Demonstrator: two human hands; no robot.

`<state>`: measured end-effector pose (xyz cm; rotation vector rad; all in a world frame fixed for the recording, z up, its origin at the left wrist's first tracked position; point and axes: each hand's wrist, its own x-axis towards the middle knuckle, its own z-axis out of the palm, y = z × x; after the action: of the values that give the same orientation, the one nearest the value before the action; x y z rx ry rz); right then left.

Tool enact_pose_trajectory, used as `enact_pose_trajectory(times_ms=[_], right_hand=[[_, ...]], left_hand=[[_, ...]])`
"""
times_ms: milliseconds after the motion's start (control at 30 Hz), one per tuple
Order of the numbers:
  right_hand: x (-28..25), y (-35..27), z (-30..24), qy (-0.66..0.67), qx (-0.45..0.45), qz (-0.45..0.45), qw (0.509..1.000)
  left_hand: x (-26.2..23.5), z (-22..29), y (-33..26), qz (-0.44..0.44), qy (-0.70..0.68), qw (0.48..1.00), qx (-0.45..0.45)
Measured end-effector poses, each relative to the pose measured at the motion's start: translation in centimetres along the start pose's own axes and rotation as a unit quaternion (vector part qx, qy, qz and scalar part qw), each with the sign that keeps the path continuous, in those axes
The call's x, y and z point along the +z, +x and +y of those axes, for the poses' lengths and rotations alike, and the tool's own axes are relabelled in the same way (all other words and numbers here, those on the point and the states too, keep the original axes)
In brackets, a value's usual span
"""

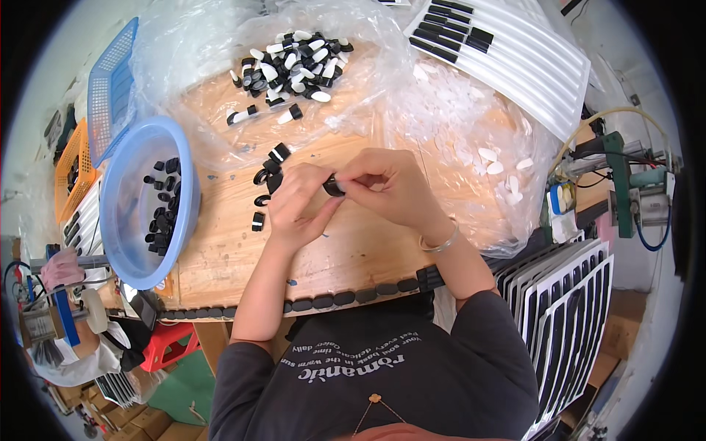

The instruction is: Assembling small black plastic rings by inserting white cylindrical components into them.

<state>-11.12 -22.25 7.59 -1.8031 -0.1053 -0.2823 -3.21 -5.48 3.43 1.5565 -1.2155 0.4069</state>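
My left hand (298, 206) and my right hand (386, 184) meet over the middle of the wooden table (338, 250). Between their fingertips they pinch one small black oval cap (333, 186). Just left of my left hand lie a few loose black and black-and-white caps (268, 176). Farther back a heap of black and white caps (294, 62) rests on clear plastic sheeting. My right wrist wears a thin bracelet.
A blue plastic basin (118, 220) with several black caps stands at the left. Blue and orange baskets (110, 81) sit behind it. White trays with black pieces (507, 51) lie at back right, stacked white sheets (566, 294) at right. A row of black ovals (323, 300) lines the front edge.
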Motion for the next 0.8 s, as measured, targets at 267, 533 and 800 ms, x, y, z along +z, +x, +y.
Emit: enact_pose_trajectory(times_ms=[267, 533, 800], right_hand=[[1.5, 0.1, 1.4, 0.233, 0.055, 0.017, 0.971], [1.9, -0.2, 1.6, 0.305, 0.127, -0.025, 0.944], [1.7, -0.5, 2.2, 0.374, 0.145, -0.067, 0.913]], left_hand=[[0.3, 0.0, -0.9, 0.054, -0.058, 0.993, -0.091], [0.6, 0.2, -0.6, 0.052, -0.091, 0.990, -0.090], [-0.1, 0.9, -0.5, 0.010, -0.057, 0.998, -0.030]])
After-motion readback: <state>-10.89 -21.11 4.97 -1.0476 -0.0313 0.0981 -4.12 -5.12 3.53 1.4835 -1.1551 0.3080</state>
